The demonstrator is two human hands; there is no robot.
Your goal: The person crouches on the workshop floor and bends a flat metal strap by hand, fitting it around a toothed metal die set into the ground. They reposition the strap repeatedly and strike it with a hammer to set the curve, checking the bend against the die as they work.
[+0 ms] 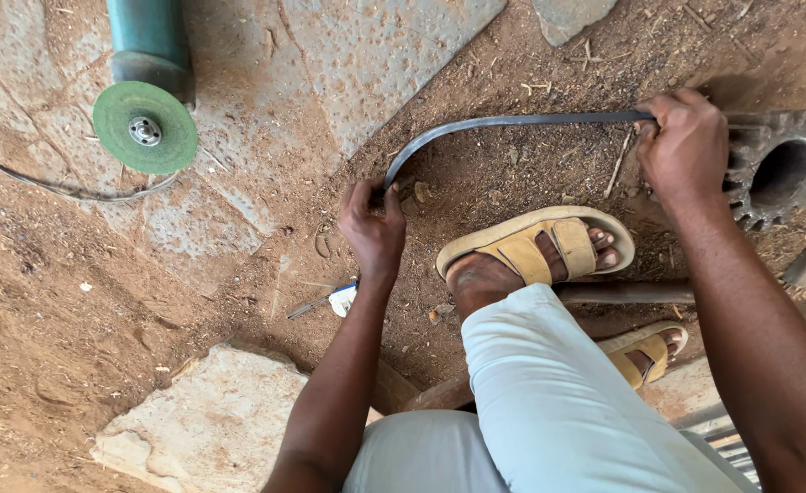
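Observation:
A long flat metal strip [503, 121], dark and bent into a curve, runs above the dirt ground. My left hand [373, 230] grips its lower left end close to the ground. My right hand [686, 144] is closed around its right end, next to a rusty toothed gear [775, 168] with a round hole. My foot in a tan sandal [535, 246] rests on the ground just below the strip, between my two hands.
An angle grinder [150, 41] with a green disc [144, 127] lies at the upper left, its cable [47, 185] trailing across the ground. Flat stones [211, 424] lie at the bottom and top. A small tool [325, 301] lies by my left wrist. A metal pipe [626, 292] lies behind my foot.

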